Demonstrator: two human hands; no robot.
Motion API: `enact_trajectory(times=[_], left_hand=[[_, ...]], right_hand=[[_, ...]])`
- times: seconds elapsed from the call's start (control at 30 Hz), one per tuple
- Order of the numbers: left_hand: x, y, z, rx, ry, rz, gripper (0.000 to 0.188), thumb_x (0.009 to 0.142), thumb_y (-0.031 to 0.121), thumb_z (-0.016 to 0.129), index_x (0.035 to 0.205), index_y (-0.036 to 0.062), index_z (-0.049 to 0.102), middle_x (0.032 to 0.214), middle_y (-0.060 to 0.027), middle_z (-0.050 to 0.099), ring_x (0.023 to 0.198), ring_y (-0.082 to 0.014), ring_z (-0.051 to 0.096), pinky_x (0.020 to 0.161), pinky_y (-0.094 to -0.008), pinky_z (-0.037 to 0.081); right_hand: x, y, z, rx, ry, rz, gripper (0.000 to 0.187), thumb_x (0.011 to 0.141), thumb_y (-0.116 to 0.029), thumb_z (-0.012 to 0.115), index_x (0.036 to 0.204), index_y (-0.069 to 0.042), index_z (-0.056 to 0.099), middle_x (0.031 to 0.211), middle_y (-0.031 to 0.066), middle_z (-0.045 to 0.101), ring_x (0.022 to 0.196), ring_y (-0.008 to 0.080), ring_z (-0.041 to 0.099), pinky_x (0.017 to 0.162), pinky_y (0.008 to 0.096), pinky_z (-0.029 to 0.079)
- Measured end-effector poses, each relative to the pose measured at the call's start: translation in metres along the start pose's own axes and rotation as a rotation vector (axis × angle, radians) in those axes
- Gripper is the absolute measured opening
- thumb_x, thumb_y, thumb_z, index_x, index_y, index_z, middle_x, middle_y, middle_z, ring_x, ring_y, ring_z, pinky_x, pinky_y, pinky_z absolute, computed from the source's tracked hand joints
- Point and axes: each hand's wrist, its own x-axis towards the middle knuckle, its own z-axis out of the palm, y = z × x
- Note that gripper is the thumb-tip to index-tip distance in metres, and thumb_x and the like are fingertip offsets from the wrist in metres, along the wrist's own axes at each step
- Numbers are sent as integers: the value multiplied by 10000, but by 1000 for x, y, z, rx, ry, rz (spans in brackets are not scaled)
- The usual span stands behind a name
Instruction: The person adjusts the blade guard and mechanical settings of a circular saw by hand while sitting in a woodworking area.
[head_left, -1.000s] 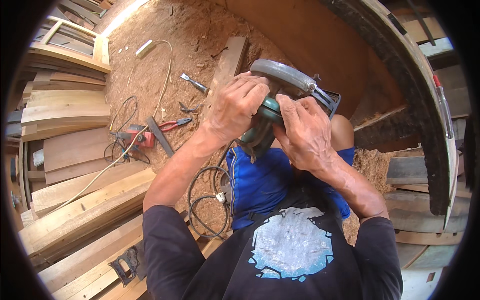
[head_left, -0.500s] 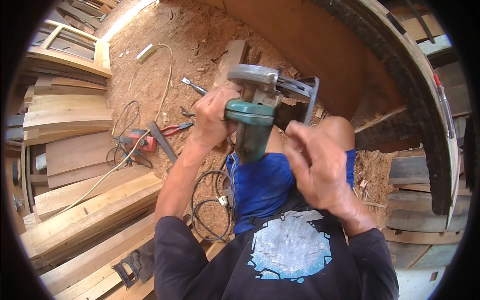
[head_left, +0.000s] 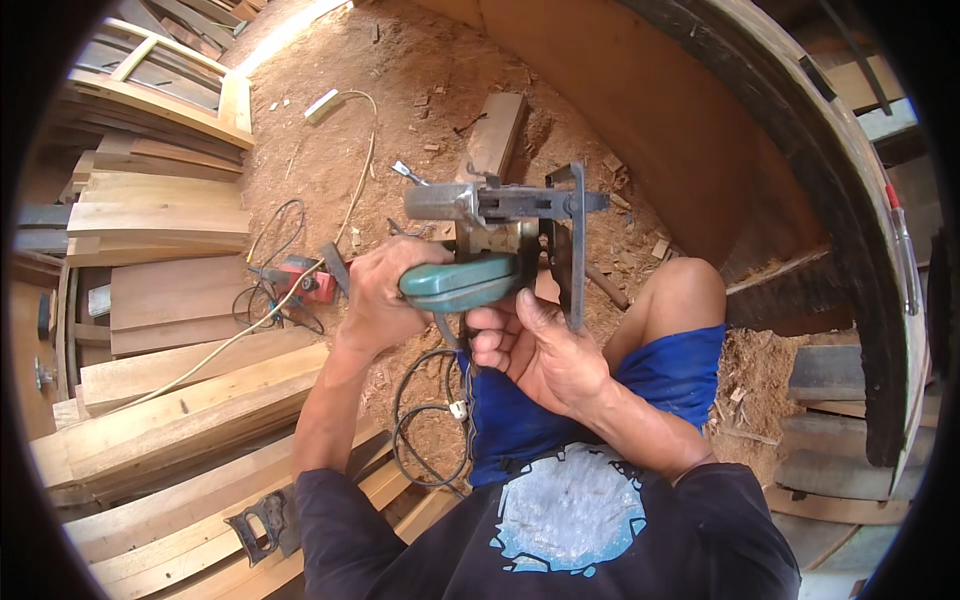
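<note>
Head view: green power saw [head_left: 462, 285] held up at the centre of the frame, above the sawdust-covered floor [head_left: 320, 150], with metal guard [head_left: 440, 203] uppermost and base plate [head_left: 577, 245] to the right, nearly edge-on. Compared with half a second ago, swung round, with plate now upright and green handle lying nearly level across the frame. Left hand [head_left: 385, 290] wrapped around the handle's left end, grasp kept throughout; right hand [head_left: 560, 365], apart from the saw then, now brought in just below the handle's right end, thumb raised and fingers curled inward. Probably a matter of turning and handling the saw rather than cutting at this instant, with the weight seemingly on the left hand. Cannot tell the right fingers' hold: pinching, pressing or merely resting near the housing, all possible. Left fingertips hidden behind the handle; far side of the saw out of sight; blade hard to pick out among dark metal parts. Farther out, chisel-like tool [head_left: 410, 175] at upper centre, mostly covered by the guard; long board [head_left: 497, 135] above, lower end likewise blocked; handsaw [head_left: 278, 515] at lower left, partly behind dark sleeve [head_left: 345, 530]; stacked planks [head_left: 175, 390] at left, some ends lost in the black rim.
</note>
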Motion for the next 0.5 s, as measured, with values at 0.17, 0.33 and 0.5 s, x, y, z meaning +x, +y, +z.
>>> enact_trajectory(times=[0.17,0.33,0.5], left_hand=[[8,21,-42,-231,-382,-55,405,690,180,794,1051,14,717,966,-165,718,941,-362,706,865,-463,566],[29,57,-60,-253,-462,-116,446,844,364,763,1098,0,718,984,-187,717,963,-409,684,874,-515,531],[28,69,-51,75,-590,-199,340,939,349,754,974,14,707,936,-237,691,934,-475,663,822,-529,526]], right_hand=[[-4,5,12,176,-24,88,408,1130,-397,586,1349,-56,638,1109,103,792,886,178,751,836,365,645],[-10,11,18,159,4,100,344,1122,-362,612,1302,-73,656,1050,93,786,805,145,740,745,312,633],[-4,25,8,136,-48,101,354,1131,-358,591,1280,-47,668,1034,84,779,821,139,730,754,299,631]])
